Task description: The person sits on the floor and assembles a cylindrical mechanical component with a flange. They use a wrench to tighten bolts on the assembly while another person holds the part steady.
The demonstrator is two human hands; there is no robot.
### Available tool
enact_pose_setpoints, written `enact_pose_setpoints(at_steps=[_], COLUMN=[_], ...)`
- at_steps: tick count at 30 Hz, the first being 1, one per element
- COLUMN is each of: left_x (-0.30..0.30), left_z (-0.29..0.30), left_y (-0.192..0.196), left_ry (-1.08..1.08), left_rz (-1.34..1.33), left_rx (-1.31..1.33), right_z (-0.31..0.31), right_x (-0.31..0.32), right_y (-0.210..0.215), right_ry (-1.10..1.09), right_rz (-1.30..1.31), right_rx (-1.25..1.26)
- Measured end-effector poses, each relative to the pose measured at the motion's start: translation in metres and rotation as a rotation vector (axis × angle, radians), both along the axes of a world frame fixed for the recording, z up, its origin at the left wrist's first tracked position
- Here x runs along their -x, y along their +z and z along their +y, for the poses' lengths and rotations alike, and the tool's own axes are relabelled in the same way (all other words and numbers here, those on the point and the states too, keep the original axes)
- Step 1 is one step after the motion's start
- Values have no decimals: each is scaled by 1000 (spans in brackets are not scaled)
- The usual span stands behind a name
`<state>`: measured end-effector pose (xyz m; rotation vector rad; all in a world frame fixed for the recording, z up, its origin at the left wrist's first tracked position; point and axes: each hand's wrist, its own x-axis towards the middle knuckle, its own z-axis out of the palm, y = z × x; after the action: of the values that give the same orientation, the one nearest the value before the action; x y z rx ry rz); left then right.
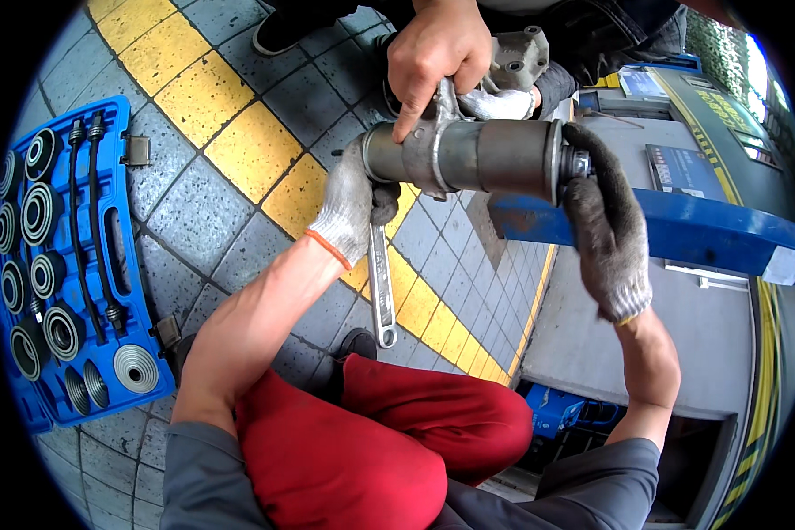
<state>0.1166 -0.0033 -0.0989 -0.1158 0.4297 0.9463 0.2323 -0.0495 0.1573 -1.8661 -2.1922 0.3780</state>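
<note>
Grey metal cylinder (477, 157) is gripped at its left end by the gloved left hand (349, 205), which is also closed on a wrench (380, 287). Its right end is clasped by the gloved right hand (605, 230). A co-worker's bare hand (435, 55) is pressed on top.

Floor (194, 212) was grey square pavers, textured, laid diagonally. A band of yellow pavers (238, 132) ran across it from upper left toward lower middle. Open blue moulded case (128, 256) lay on the floor at left, full of round metal sleeves and discs plus two long threaded rods. Right side: blue steel beam (707, 234) over a smooth grey concrete slab (680, 327), with a yellow-and-black striped edge (764, 353) at far right. Daylight, bright at upper right. Greenery there, blurred.
</note>
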Motion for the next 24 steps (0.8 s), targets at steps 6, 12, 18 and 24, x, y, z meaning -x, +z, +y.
enact_pose_setpoints(at_steps=[6, 12, 18, 24], left_x=[-3, 2, 12, 8], left_z=[3, -12, -20, -22], left_y=[-16, -19, -8, -3], left_ry=[-23, -80, -164, -144], left_rz=[47, 9, -56, -126], left_rx=[0, -157, -159, -184], right_z=[-14, -12, -1, 9], right_x=[48, 54, 41, 15], right_y=[2, 18, 28, 48], right_ry=[-460, -520, -455, -187], right_rz=[244, 175, 92, -273], right_rx=[223, 214, 137, 85])
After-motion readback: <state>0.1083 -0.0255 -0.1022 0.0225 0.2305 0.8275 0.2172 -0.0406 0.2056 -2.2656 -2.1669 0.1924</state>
